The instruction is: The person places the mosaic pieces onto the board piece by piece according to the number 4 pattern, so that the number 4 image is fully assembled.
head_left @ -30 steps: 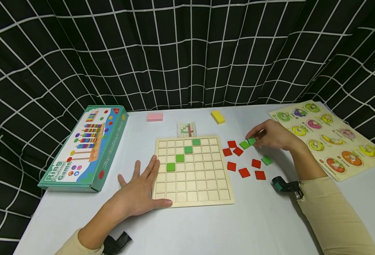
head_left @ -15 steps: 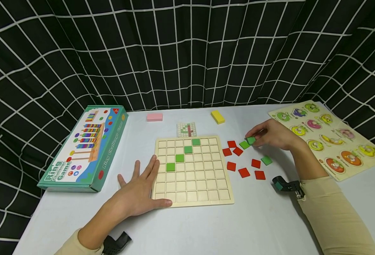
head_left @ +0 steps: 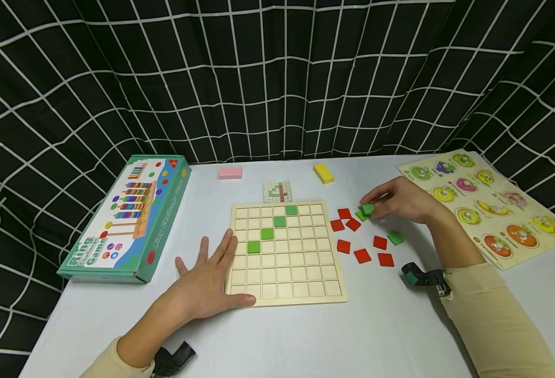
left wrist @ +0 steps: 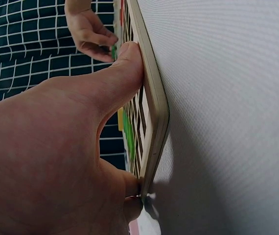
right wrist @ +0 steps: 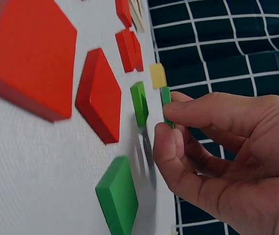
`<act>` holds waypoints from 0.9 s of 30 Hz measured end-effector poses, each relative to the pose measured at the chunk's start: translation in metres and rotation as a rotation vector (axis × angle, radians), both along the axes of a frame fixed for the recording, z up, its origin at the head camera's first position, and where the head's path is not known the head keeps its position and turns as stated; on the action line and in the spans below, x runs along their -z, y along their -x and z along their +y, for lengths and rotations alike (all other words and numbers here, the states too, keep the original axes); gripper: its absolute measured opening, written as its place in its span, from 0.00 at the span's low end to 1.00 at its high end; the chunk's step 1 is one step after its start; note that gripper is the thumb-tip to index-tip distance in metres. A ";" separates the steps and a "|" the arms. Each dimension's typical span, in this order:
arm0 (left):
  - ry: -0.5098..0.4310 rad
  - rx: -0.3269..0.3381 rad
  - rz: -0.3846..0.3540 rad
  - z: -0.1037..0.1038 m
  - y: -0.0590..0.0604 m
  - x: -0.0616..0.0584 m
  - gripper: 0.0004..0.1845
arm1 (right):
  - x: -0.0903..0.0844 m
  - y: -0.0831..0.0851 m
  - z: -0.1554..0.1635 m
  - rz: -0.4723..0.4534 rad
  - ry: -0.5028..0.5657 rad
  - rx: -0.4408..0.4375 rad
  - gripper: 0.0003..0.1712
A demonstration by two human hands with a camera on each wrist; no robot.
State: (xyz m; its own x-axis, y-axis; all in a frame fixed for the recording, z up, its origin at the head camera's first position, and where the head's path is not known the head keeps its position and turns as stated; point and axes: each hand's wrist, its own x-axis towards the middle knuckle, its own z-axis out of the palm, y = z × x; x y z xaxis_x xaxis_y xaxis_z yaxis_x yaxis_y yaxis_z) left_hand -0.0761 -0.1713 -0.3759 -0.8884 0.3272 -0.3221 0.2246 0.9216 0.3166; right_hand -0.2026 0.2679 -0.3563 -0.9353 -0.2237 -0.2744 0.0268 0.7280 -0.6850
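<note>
A wooden grid board (head_left: 301,275) lies mid-table with several green square tiles set diagonally in its cells, one of them a green tile (head_left: 254,247). My left hand (head_left: 206,291) rests at the board's left side, fingers spread along the edge and thumb on the near corner. To the right of the board my right hand (head_left: 402,199) pinches a green square tile (head_left: 367,209) between thumb and fingers. Below that tile lies another green tile (right wrist: 139,104); the held one overlaps it in the head view. A separate green tile (head_left: 395,238) lies nearer the wrist.
Several red tiles (head_left: 362,255) are scattered right of the board. Behind it lie a small pattern card (head_left: 277,192), a pink block (head_left: 230,173) and a yellow block (head_left: 323,174). A game box (head_left: 131,220) stands left, a fruit picture board (head_left: 485,205) right.
My right hand has shifted slightly left with the pinched green tile, which now overlaps the green tile lying beside it. The left hand stays where it was on the board.
</note>
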 end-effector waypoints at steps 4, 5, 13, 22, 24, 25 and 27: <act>0.002 0.002 -0.002 0.000 0.000 0.000 0.70 | -0.002 -0.002 -0.006 -0.004 0.011 -0.002 0.22; 0.002 0.002 -0.002 0.000 0.001 0.000 0.70 | -0.002 -0.002 -0.008 -0.004 0.012 -0.002 0.21; -0.011 -0.003 -0.010 -0.001 0.001 0.000 0.70 | -0.003 -0.006 -0.025 -0.004 0.043 -0.025 0.21; -0.009 -0.004 -0.017 -0.002 0.001 -0.001 0.70 | -0.006 -0.014 -0.055 -0.060 0.089 -0.003 0.20; -0.013 -0.002 -0.017 -0.002 0.001 -0.001 0.70 | -0.008 -0.017 -0.062 -0.071 0.095 0.007 0.20; -0.014 0.000 -0.016 -0.001 0.002 -0.001 0.70 | -0.009 -0.018 -0.065 -0.073 0.101 0.008 0.20; -0.019 -0.001 -0.018 -0.001 0.002 -0.001 0.70 | -0.011 -0.021 -0.071 -0.074 0.110 0.005 0.20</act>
State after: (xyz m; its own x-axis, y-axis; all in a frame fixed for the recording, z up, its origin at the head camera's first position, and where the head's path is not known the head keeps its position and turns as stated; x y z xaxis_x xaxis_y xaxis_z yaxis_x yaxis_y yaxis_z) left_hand -0.0782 -0.1726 -0.3751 -0.8830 0.3322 -0.3316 0.2176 0.9157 0.3379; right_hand -0.1819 0.1968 -0.3454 -0.9144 -0.2519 -0.3170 0.0837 0.6483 -0.7568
